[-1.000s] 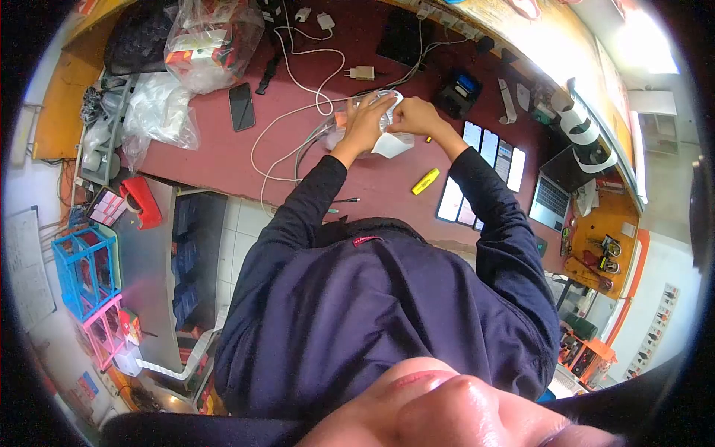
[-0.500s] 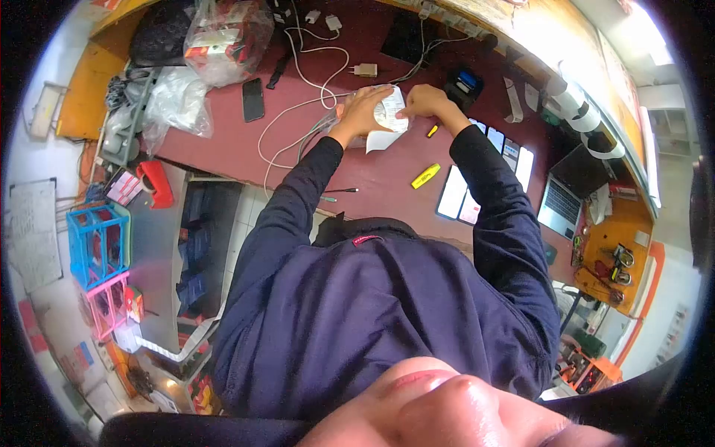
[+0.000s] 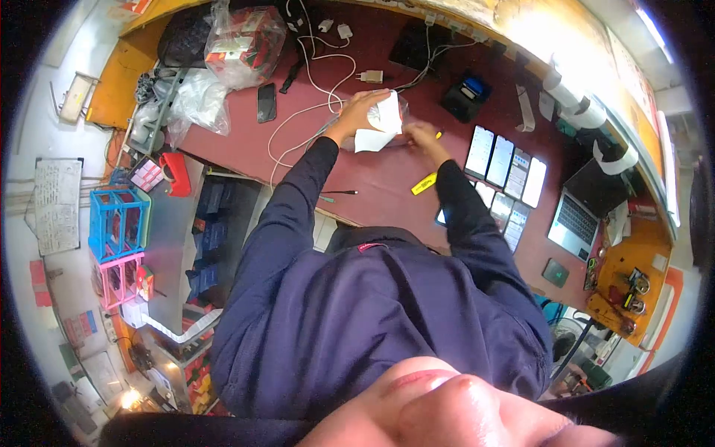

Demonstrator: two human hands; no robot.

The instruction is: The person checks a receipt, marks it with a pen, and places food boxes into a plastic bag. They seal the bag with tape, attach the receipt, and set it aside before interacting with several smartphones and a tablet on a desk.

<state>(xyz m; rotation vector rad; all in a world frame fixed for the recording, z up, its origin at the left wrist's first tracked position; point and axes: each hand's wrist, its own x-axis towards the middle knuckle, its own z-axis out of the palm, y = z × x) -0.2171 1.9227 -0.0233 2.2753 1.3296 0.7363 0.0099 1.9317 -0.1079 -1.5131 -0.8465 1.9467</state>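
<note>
My left hand [image 3: 357, 118] curves around the left side of a clear-plastic-wrapped package and presses a white paper slip [image 3: 386, 113] against it. One flap of the paper hangs toward me. At the package's right edge, my right hand [image 3: 423, 139] has its fingers curled together; what they pinch is too small and blurred to make out. A small yellow and black item [image 3: 439, 135] shows beside that hand. Closer to me, a yellow highlighter [image 3: 424, 184] lies on the dark red table, partly behind my right sleeve.
Several lit phones [image 3: 500, 160] lie in rows right of my right arm, with a laptop [image 3: 573, 216] beyond. A black device [image 3: 467, 98] stands behind my right hand. White cables [image 3: 328, 100], a dark phone [image 3: 267, 103] and a plastic-bagged bundle [image 3: 242, 48] are to the left.
My right hand has moved from the top of the paper down to the package's right edge. My left hand keeps its hold. The camera view has shifted slightly, showing more phones.
</note>
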